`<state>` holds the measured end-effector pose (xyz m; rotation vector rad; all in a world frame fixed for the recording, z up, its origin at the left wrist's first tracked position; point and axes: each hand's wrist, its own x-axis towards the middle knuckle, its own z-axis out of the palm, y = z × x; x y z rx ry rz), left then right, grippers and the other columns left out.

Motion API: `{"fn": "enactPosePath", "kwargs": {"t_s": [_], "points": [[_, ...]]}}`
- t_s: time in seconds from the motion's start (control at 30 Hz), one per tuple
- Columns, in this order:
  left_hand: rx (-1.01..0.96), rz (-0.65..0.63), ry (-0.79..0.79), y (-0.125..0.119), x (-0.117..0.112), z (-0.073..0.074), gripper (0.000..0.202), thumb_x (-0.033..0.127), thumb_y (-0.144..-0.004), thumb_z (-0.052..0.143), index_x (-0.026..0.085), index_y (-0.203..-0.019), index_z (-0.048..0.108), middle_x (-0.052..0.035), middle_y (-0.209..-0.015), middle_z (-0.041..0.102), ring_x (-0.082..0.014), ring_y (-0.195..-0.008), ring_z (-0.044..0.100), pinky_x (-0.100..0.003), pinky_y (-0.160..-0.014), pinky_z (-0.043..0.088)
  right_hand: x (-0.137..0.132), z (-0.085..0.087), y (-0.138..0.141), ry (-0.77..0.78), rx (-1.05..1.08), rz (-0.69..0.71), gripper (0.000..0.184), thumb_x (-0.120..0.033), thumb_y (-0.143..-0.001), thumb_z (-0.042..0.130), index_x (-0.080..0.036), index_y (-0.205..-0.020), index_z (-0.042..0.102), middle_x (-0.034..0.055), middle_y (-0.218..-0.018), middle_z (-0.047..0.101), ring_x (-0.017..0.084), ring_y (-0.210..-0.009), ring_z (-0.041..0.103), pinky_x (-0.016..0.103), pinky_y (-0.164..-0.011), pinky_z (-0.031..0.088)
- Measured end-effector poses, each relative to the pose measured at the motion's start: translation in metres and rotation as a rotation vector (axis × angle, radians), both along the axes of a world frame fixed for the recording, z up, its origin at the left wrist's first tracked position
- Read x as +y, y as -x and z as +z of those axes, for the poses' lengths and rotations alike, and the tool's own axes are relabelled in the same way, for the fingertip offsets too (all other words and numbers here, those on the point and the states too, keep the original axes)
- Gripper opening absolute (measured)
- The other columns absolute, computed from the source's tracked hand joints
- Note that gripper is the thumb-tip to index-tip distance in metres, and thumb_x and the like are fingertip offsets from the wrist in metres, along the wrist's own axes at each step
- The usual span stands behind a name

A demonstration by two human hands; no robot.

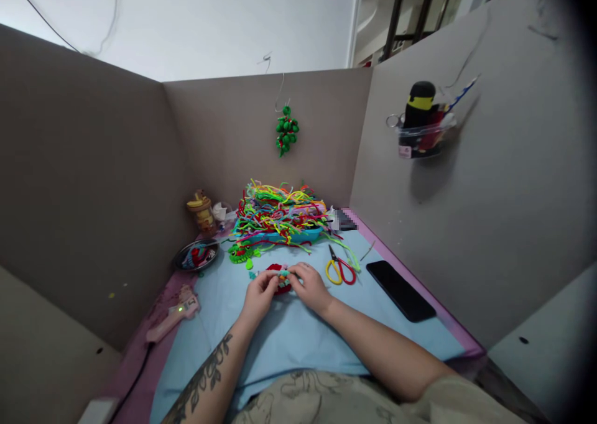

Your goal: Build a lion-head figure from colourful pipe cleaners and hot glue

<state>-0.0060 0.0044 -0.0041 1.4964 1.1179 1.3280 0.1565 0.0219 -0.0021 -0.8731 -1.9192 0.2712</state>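
Between the fingertips of both hands is a short teal piece of pipe cleaner [283,273]. My left hand [259,292] pinches it from the left, and my right hand [308,285] closes on it from the right. Right behind and below it shows a round, fuzzy red piece [280,287] with small orange and pale bits. Whether the red piece is held or lies on the cloth I cannot tell, since the fingers cover part of it. A green fuzzy piece [240,253] with red on it lies just beyond my left hand.
A blue tray [298,236] overflows with colourful pipe cleaners [280,212] at the back. Scissors [340,270] and a black phone [400,290] lie right. Left are a pink glue gun [173,319], its light lit, and a dark bowl [216,250]. Grey panels [280,156] enclose the table.
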Motion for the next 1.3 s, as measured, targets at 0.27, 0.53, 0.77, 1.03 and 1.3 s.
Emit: {"fn": "enactPosePath", "kwargs": {"t_s": [0.27,0.53,0.77,1.03,1.3], "points": [[-0.048,-0.007,0.03,-0.003,-0.003,0.008,0.026,0.04,-0.072,0.063,0.014,-0.075,0.065,-0.0022,-0.065,0.062,-0.0129,-0.06,0.053,-0.023,-0.059,0.041,-0.003,0.002,0.001,-0.038,-0.043,-0.072,0.011,-0.017,-0.084,0.05,-0.019,-0.083,0.061,0.0043,-0.078,0.062,0.019,-0.078,0.054,0.032,-0.073,0.042],[-0.028,0.069,0.067,-0.001,-0.005,0.01,0.038,0.049,-0.075,0.058,0.014,-0.061,0.063,0.0001,-0.051,0.054,-0.0101,-0.047,0.042,-0.021,-0.047,0.03,-0.007,0.004,0.002,-0.15,-0.252,-0.15,0.015,-0.02,-0.087,0.049,-0.02,-0.081,0.063,0.0061,-0.076,0.057,0.02,-0.079,0.048,0.033,-0.071,0.038],[-0.131,0.023,0.193,-0.002,0.0,0.003,0.045,0.055,-0.074,0.056,0.013,-0.056,0.057,0.004,-0.042,0.043,-0.0065,-0.039,0.03,-0.021,-0.041,0.019,-0.013,0.009,0.005,-0.215,-0.29,-0.179,0.016,-0.017,-0.086,0.049,-0.021,-0.082,0.064,0.0066,-0.073,0.054,0.021,-0.075,0.044,0.033,-0.066,0.035],[-0.27,-0.025,0.225,-0.006,0.001,0.001,0.041,0.054,-0.069,0.061,0.014,-0.078,0.056,0.0052,-0.055,0.05,-0.0045,-0.041,0.033,-0.018,-0.041,0.021,-0.011,0.001,0.006,-0.182,-0.248,-0.141,0.011,-0.014,-0.082,0.051,-0.02,-0.081,0.06,0.0071,-0.081,0.057,0.022,-0.08,0.047,0.035,-0.072,0.038],[-0.248,0.114,0.109,0.008,0.002,0.006,0.037,0.052,-0.075,0.057,0.015,-0.076,0.054,0.0048,-0.056,0.051,-0.0058,-0.044,0.036,-0.018,-0.044,0.026,-0.008,0.005,0.002,-0.057,-0.127,-0.022,0.03,-0.024,-0.078,0.06,-0.019,-0.106,0.053,0.0077,-0.094,0.061,0.022,-0.088,0.053,0.037,-0.079,0.042]]}}
